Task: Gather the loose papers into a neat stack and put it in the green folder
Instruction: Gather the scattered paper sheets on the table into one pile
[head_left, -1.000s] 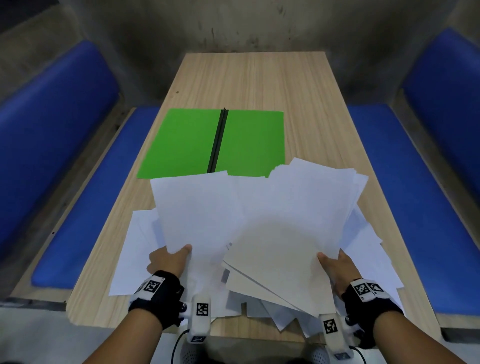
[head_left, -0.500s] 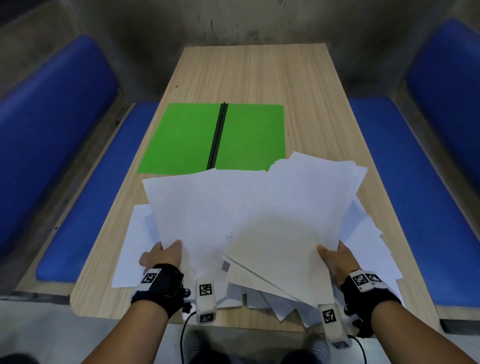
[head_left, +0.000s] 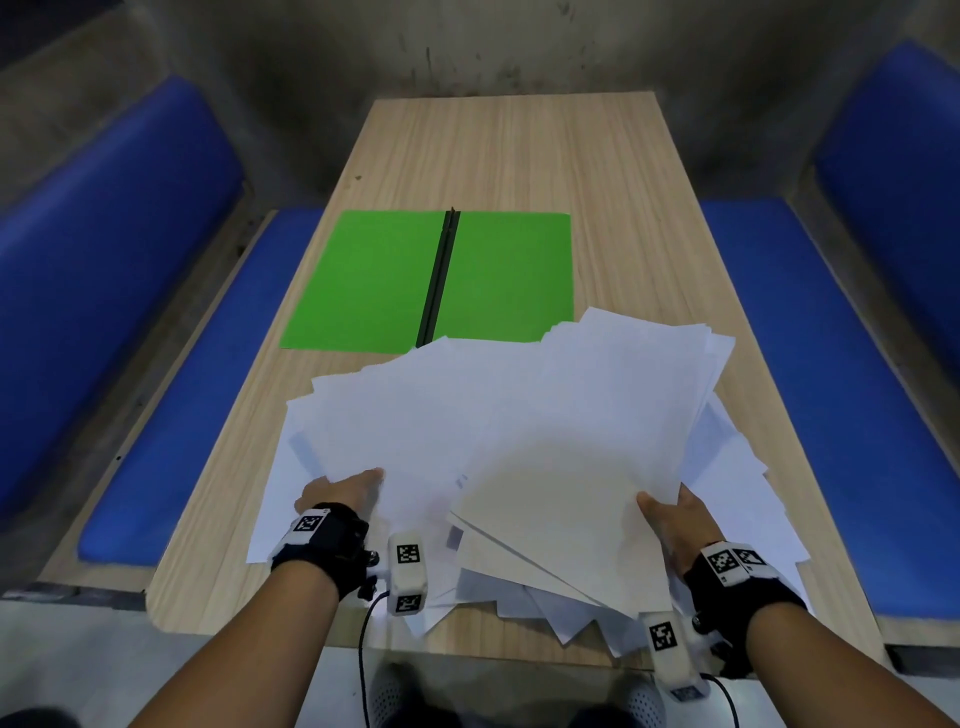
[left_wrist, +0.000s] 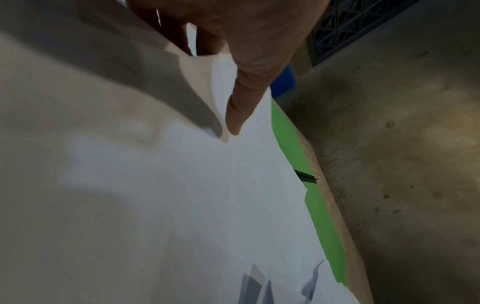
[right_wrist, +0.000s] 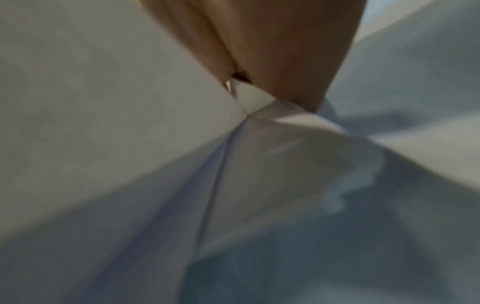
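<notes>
The green folder (head_left: 374, 280) lies open and flat on the middle of the table, with a dark spine down its centre. In front of it spreads a fanned pile of loose white papers (head_left: 519, 431). My left hand (head_left: 358, 483) grips the pile's left sheets, thumb on top; the left wrist view shows the thumb (left_wrist: 241, 98) lying on white paper and the fingers behind a curled sheet. My right hand (head_left: 662, 512) grips a tilted sheaf at the right, thumb on top, fingers hidden under it. More sheets lie flat beneath, some hanging over the near edge. A strip of the folder (left_wrist: 322, 216) shows past the papers.
The wooden table (head_left: 519, 156) runs away from me to a concrete wall. Blue padded benches stand along the left (head_left: 171, 389) and the right (head_left: 831, 389). The papers' far edge overlaps the folder's near edge.
My left hand has lowered its raised sheets toward the table and slid a little left. The pile now lies flatter and wider. The right hand has held its sheaf almost still.
</notes>
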